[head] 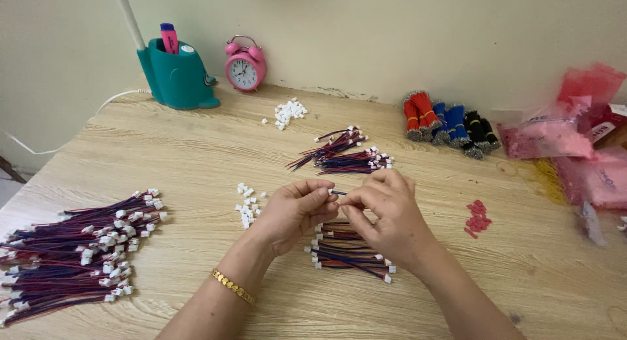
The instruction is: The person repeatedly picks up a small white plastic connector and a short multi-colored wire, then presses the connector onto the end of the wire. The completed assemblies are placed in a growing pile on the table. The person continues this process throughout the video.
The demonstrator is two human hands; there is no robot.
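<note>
A thin wire (pixel 337 193) is pinched between the fingertips of the left hand (pixel 295 211) and right hand (pixel 385 212), above a small wire bundle (pixel 349 252) on the surface (pixel 196 150).

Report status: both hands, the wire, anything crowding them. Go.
Left hand and right hand pinch one thin wire between fingertips. Small wire bundle lies under them. Loose white connectors just left, not touching.

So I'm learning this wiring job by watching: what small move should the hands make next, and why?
Probably press the wire into the white plug that the left hand pinches, with the right hand pushing. Both hands meet on that wire, and the loose plugs and the finished wires lie nearby.
</note>
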